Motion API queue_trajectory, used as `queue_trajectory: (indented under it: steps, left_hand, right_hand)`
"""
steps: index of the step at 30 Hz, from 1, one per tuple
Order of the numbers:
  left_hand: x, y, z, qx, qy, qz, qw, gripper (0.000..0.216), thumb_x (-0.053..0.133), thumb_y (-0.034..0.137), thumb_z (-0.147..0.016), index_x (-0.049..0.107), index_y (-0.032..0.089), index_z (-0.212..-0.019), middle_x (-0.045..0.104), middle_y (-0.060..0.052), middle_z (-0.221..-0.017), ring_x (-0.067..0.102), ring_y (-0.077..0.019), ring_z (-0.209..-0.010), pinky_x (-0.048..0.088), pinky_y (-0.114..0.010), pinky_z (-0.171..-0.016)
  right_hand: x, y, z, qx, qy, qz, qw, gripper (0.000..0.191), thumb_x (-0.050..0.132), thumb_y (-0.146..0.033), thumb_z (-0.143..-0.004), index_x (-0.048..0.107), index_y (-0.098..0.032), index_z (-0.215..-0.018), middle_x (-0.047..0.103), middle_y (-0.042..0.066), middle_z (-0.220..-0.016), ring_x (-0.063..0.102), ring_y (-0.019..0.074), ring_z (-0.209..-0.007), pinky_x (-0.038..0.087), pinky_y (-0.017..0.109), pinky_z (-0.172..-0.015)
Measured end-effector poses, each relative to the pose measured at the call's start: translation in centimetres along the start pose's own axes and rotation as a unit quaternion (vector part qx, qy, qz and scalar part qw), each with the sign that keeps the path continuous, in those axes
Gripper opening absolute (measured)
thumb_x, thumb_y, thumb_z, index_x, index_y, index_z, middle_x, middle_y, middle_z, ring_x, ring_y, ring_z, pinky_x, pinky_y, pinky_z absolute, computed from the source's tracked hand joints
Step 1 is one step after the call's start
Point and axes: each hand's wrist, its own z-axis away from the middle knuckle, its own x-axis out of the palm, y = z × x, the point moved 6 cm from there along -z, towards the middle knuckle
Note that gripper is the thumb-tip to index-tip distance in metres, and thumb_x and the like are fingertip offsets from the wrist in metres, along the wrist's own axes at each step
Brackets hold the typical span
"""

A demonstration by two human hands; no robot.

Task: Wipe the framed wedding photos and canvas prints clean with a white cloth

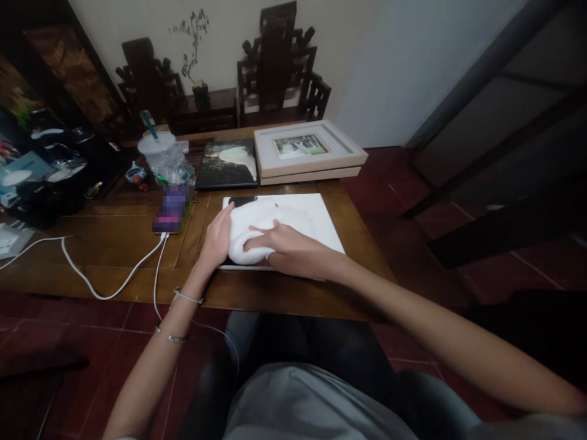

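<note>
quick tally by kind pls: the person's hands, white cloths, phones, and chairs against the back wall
hands: 2 (left hand, right hand)
white cloth: 1
phone: 1
carved chairs by the back wall: 2
total: 6

Dim light lay over the wooden table (284, 296); behind it, dark chairs (277, 61) sank into shadow against the paler wall (351, 46). On it, the white cloth (242, 232) looked washed out, the phone (172, 209) pixelated. Fine detail was smeared.
</note>
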Motion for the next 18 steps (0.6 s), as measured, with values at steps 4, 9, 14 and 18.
queue_trajectory:
  steps: [4,9,14,18]
  left_hand:
    - [0.1,0.6,0.2,0.017,-0.006,-0.001,1.000,0.056,0.021,0.043,-0.107,0.057,0.017,-0.142,0.060,-0.012,-0.148,0.054,-0.0227,-0.140,0.038,-0.043,-0.121]
    - [1.0,1.1,0.3,0.040,-0.026,-0.040,0.998,0.059,0.021,0.044,-0.107,0.063,0.012,-0.135,0.062,-0.013,-0.145,0.054,-0.0232,-0.140,0.037,-0.043,-0.122]
    - [1.4,1.2,0.5,0.060,-0.027,-0.081,0.995,0.053,0.026,0.040,-0.108,0.068,0.015,-0.128,0.066,-0.012,-0.141,0.057,-0.0240,-0.137,0.041,-0.045,-0.119]
    - [1.6,0.8,0.5,0.045,-0.038,-0.095,0.994,0.047,0.030,0.036,-0.107,0.067,0.017,-0.130,0.063,-0.012,-0.145,0.055,-0.0243,-0.139,0.042,-0.048,-0.118]
  right_hand:
    - [0.9,-0.8,1.9,-0.055,-0.012,-0.021,0.998,0.058,0.045,0.001,-0.068,0.073,-0.024,-0.112,0.072,0.007,-0.121,0.059,0.0283,-0.124,0.033,0.053,-0.112]
    - [-0.1,0.1,5.2,-0.013,-0.010,-0.056,0.998,0.053,0.044,-0.005,-0.067,0.076,-0.023,-0.105,0.076,0.004,-0.098,0.066,0.0262,-0.100,0.047,0.042,-0.096]
    - [-2.6,4.4,5.8,0.070,0.091,-0.043,0.992,0.041,0.044,-0.013,-0.069,0.076,-0.023,-0.093,0.074,0.002,-0.090,0.065,0.0248,-0.090,0.048,0.035,-0.086]
    - [-4.2,7.2,3.3,0.115,0.175,-0.027,0.977,0.044,0.045,-0.013,-0.073,0.077,-0.022,-0.103,0.077,0.006,-0.107,0.065,0.0282,-0.100,0.047,0.037,-0.090]
